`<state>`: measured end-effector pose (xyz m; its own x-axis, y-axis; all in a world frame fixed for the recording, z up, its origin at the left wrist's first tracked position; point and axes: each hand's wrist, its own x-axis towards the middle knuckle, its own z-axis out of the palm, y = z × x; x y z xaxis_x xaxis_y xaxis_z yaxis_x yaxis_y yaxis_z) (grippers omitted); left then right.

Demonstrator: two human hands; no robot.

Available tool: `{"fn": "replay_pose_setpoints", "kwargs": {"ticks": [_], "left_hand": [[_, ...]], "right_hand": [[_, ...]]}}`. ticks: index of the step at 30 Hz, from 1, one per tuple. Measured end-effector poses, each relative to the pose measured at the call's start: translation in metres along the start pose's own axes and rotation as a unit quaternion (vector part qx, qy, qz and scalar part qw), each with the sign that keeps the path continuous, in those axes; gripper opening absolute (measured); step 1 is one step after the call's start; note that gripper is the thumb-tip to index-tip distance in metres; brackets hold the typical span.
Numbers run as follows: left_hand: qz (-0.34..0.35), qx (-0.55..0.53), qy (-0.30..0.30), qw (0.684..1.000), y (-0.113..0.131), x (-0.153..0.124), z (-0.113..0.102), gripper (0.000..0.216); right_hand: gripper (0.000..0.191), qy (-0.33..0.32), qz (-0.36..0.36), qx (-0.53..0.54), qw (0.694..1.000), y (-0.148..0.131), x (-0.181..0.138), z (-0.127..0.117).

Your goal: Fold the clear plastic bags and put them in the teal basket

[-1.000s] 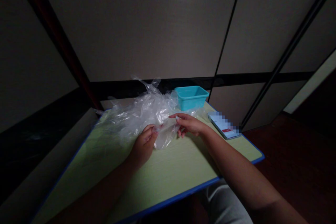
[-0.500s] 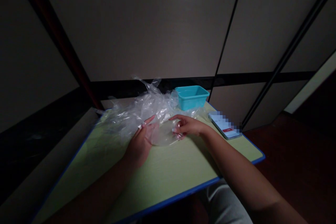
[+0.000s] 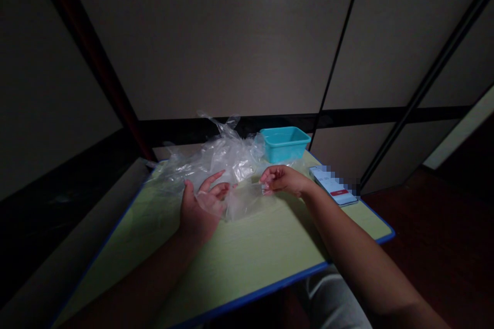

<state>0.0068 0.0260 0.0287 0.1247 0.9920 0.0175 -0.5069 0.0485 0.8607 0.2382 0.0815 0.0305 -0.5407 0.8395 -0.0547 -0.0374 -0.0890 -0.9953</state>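
Between my hands stretches a thin clear plastic bag [image 3: 244, 203], held just above the table. My right hand [image 3: 283, 181] pinches its right edge between thumb and fingers. My left hand [image 3: 203, 211] is open, palm turned up and fingers spread, with the bag's left part lying against its fingertips. Whether those fingers are inside the bag or behind it I cannot tell. Just beyond both hands lies a crumpled heap of clear plastic bags [image 3: 219, 153].
A turquoise plastic tub [image 3: 286, 151] stands at the table's back right, touching the heap. A phone [image 3: 332, 185] with a lit screen lies near the right edge. The pale green table [image 3: 247, 262] has a blue rim. Cabinet panels [image 3: 231, 41] rise behind it.
My left hand has opened, its fingers spreading and the thumb moving left. My right hand keeps its pinch, and the bag now hangs flatter between the hands. The view has shifted slightly.
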Motion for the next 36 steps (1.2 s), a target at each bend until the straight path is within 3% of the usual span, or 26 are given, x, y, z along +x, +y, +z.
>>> {"fn": "replay_pose_setpoints", "kwargs": {"ticks": [5,9,11,13,15,17,19,22,25,29,33,36], "left_hand": [[-0.015,-0.023,-0.011,1.000,-0.002,0.006,-0.008,0.066],[0.034,0.058,-0.024,0.997,-0.002,0.010,-0.008,0.062],[0.081,0.122,-0.059,0.987,0.000,0.010,-0.007,0.066],[0.098,0.188,-0.131,0.968,0.003,0.010,-0.007,0.075],[0.081,0.260,-0.214,0.938,0.007,0.009,-0.010,0.078],[0.063,0.353,-0.260,0.897,0.010,0.009,-0.014,0.070],[0.085,0.469,-0.263,0.839,0.011,0.007,-0.016,0.054],[0.186,0.615,-0.245,0.726,0.006,-0.001,-0.011,0.033],[0.244,0.676,-0.246,0.650,-0.003,-0.013,0.000,0.032],[0.255,0.708,-0.244,0.611,-0.013,-0.023,0.006,0.039],[0.250,0.731,-0.244,0.587,-0.016,-0.023,0.002,0.041],[0.255,0.734,-0.248,0.579,-0.019,-0.022,0.000,0.041]], "right_hand": [[0.033,0.028,0.012,-0.019,0.999,-0.003,-0.003,-0.008],[0.030,0.026,0.028,-0.064,0.997,-0.006,-0.005,-0.010],[0.027,0.017,0.043,-0.095,0.994,-0.007,-0.006,-0.012],[0.024,0.008,0.064,-0.136,0.989,-0.008,-0.008,-0.015],[0.022,0.004,0.087,-0.185,0.979,-0.009,-0.010,-0.018],[0.022,0.000,0.109,-0.230,0.967,-0.009,-0.011,-0.021],[0.022,-0.012,0.128,-0.264,0.956,-0.010,-0.012,-0.022],[0.028,-0.030,0.140,-0.308,0.940,-0.012,-0.014,-0.019],[0.036,-0.037,0.141,-0.340,0.929,-0.016,-0.019,-0.015],[0.044,-0.032,0.172,-0.427,0.887,-0.024,-0.029,-0.011],[0.042,0.127,0.116,-0.618,0.767,-0.038,-0.040,-0.008],[0.040,0.113,0.070,-0.641,0.756,-0.052,-0.051,-0.002]]}}
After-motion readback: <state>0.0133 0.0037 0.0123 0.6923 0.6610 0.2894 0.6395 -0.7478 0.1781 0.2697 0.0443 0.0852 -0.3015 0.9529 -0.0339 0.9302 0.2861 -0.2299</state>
